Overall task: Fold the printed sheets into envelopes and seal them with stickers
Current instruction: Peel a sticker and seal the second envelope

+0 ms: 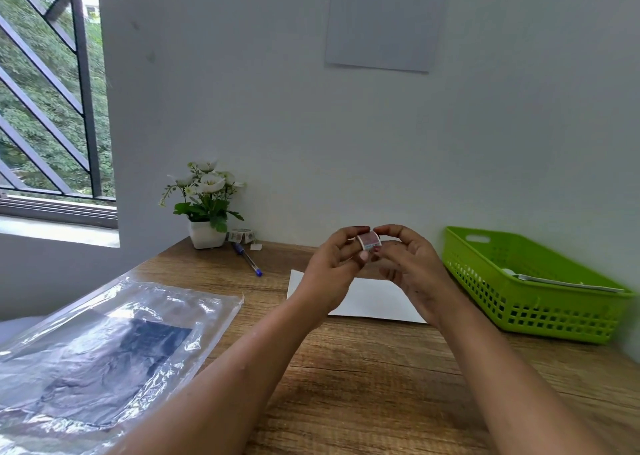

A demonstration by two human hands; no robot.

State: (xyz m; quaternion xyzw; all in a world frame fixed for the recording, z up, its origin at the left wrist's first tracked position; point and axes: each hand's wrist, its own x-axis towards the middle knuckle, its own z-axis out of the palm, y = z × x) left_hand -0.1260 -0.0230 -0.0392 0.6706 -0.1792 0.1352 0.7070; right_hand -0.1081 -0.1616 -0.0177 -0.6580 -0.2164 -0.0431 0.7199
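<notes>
Both hands are raised above the wooden table (363, 368) and meet around a small sticker roll (370, 240) with a reddish print. My left hand (334, 267) grips the roll between thumb and fingers. My right hand (407, 264) pinches at its edge with thumb and forefinger. Below the hands lies a white folded sheet (377, 300), flat on the table and partly hidden by my wrists. A second sticker roll (241, 235) stands at the back beside the flower pot.
A green plastic basket (540, 312) with white paper inside stands at the right. A clear plastic bag (104, 343) holding dark printed sheets covers the left. A blue pen (247, 259) and a white pot of flowers (206, 234) sit at the back. A window is at the left.
</notes>
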